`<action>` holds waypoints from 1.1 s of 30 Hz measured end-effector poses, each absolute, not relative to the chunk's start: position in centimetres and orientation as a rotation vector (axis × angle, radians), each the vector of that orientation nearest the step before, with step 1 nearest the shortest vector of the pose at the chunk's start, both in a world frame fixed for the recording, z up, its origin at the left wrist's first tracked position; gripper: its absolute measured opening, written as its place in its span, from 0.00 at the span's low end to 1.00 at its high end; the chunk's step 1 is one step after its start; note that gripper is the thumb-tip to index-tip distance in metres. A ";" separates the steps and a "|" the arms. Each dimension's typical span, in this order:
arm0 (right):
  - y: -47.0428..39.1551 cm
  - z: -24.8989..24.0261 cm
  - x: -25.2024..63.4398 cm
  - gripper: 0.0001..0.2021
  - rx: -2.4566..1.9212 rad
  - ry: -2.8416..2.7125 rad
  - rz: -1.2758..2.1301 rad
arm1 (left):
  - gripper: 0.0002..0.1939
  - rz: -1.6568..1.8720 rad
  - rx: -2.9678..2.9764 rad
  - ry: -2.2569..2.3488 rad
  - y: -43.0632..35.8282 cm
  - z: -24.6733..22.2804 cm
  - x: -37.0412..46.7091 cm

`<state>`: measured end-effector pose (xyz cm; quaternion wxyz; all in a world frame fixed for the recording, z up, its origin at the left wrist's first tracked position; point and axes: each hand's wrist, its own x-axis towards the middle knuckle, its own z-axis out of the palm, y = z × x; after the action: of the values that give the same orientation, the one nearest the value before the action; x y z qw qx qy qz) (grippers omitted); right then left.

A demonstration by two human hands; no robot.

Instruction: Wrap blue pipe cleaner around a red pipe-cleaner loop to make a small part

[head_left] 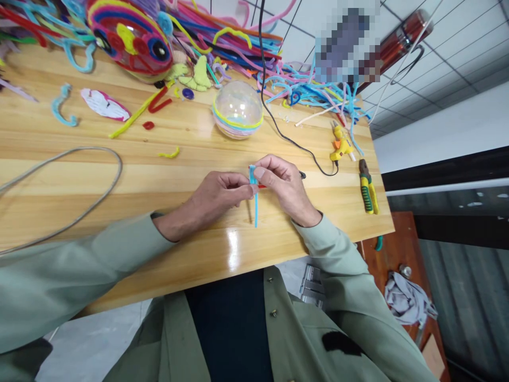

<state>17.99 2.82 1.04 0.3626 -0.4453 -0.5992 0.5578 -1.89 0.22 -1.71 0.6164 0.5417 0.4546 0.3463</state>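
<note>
A light blue pipe cleaner [256,212] is pinched between my two hands above the wooden table; its upper part looks folded and its lower end hangs straight down. My left hand [222,192] grips it from the left with thumb and forefinger. From the other side, my right hand [282,183] holds the folded top between thumb and fingers. Something thin and red shows under my right hand, partly hidden by it. Beyond my hands sits a clear plastic ball [238,106] with yellow, blue and pink bands around its lower half.
A yellow glue gun [340,146] with a black cord and yellow-green pliers [368,191] lie at the right. A colourful fish-like craft [129,42] stands at the back left beside heaps of pipe cleaners [314,90]. A grey cable [115,180] loops at the left.
</note>
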 end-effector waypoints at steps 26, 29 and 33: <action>3.2 0.3 18.6 0.25 -1.163 -1.429 1.615 | 0.17 0.710 1.212 0.901 0.2 -1.0 -2.2; 3.2 0.1 18.6 0.25 -1.159 -1.427 1.608 | 0.17 0.699 1.219 0.938 0.2 -1.0 -2.1; 3.3 0.1 18.5 0.27 -1.175 -1.413 1.598 | 0.18 0.695 1.247 0.991 0.2 -0.8 -2.1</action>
<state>18.47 3.30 0.10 0.3461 -0.4527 -0.5443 0.6157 -2.14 0.16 -0.82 0.6457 0.5479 0.4353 0.3055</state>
